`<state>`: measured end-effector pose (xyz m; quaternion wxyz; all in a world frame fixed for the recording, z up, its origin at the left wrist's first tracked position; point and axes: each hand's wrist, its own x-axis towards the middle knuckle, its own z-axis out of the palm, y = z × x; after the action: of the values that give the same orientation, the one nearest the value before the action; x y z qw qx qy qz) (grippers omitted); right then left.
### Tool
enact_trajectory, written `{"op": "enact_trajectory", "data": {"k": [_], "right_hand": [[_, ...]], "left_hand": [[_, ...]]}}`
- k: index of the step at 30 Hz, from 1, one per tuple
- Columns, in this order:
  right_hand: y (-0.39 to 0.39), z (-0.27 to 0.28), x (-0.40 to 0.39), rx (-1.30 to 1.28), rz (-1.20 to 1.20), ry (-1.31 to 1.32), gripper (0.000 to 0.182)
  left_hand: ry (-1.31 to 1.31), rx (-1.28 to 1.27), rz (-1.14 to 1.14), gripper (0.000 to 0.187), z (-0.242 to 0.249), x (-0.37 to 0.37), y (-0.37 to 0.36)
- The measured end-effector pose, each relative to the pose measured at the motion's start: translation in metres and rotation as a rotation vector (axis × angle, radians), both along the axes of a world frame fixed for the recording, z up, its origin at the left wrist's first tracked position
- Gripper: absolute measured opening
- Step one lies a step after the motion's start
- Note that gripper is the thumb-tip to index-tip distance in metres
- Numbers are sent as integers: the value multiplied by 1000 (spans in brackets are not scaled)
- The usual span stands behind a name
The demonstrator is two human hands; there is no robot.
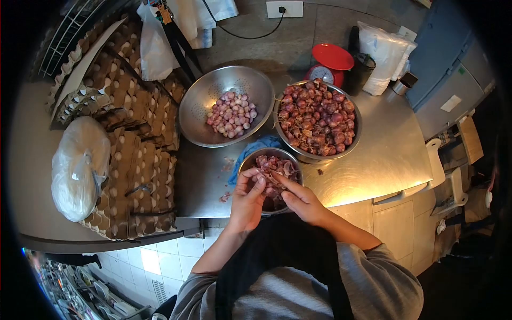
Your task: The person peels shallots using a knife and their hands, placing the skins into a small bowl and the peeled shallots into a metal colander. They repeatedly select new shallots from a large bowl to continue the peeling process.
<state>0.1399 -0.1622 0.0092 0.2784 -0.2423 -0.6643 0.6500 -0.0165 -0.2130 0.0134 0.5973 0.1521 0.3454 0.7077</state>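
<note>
Over a metal bowl of peeled skins (pixel 274 159), both hands work close together. My left hand (pixel 248 195) is closed, pinching a small pinkish shallot (pixel 258 176) between thumb and fingers. Just beside it, the fingertips of my right hand (pixel 303 201) reach toward the shallot, index finger and thumb drawn together. Whatever they grip is too small to make out. Behind to the left, a steel colander (pixel 194 114) contains peeled shallots (pixel 232 114). A large steel bowl (pixel 358 140) to the right is heaped with unpeeled red shallots (pixel 319 118).
A blue cloth (pixel 262 143) lies behind the small bowl on the steel table (pixel 394 144). Stacked egg trays (pixel 141 181) and a tied plastic bag (pixel 80 168) crowd the left. At the back stand a red scale (pixel 332 56) and a white plastic pack (pixel 381 56).
</note>
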Motion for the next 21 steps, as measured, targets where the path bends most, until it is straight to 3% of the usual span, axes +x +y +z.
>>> {"op": "enact_trajectory", "data": {"k": [7, 16, 18, 21], "right_hand": [[-2, 3, -1, 258, -121, -43, 44], [6, -16, -10, 269, -167, 10, 33], [7, -8, -8, -175, -56, 75, 33], [10, -9, -5, -494, 24, 134, 33]], "left_hand": [[255, 99, 104, 20, -8, 13, 1], [367, 150, 149, 22, -10, 23, 1], [394, 136, 145, 22, -10, 21, 1], [464, 91, 110, 25, -4, 18, 1]]}}
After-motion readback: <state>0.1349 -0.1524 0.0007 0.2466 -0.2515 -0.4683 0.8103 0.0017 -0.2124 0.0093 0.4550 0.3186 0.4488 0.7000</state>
